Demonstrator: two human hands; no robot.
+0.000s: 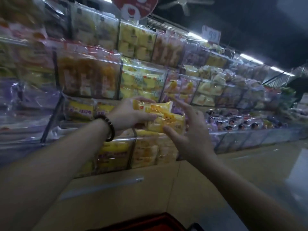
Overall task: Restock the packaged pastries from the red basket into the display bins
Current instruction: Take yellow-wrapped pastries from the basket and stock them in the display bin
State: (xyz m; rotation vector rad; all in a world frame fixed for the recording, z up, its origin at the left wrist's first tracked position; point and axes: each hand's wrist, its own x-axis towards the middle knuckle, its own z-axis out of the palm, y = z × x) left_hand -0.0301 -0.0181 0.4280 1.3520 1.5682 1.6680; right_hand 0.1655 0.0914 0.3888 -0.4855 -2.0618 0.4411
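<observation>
- The pastry packs (166, 116) are up in the air in front of the display bins (143, 80). They are well above the red basket (150, 220), which only peeks in at the bottom.
- The left hand (131, 114), with a dark bracelet (109, 128) on its wrist, has its grip closed round the left end of the packs, thumb on the front.
- The right hand (191, 132) has a wide grip. Its fingers are mostly straight and its thumb rests on the lower pack.
- The packs look light and soft, like little pillows, so squeezing hard could squash the cakes inside.
- The wrap is shiny and looks slippery, and one pack could slide off the other.
- I think holding them by the ends or flat sides, gently, is best.
</observation>
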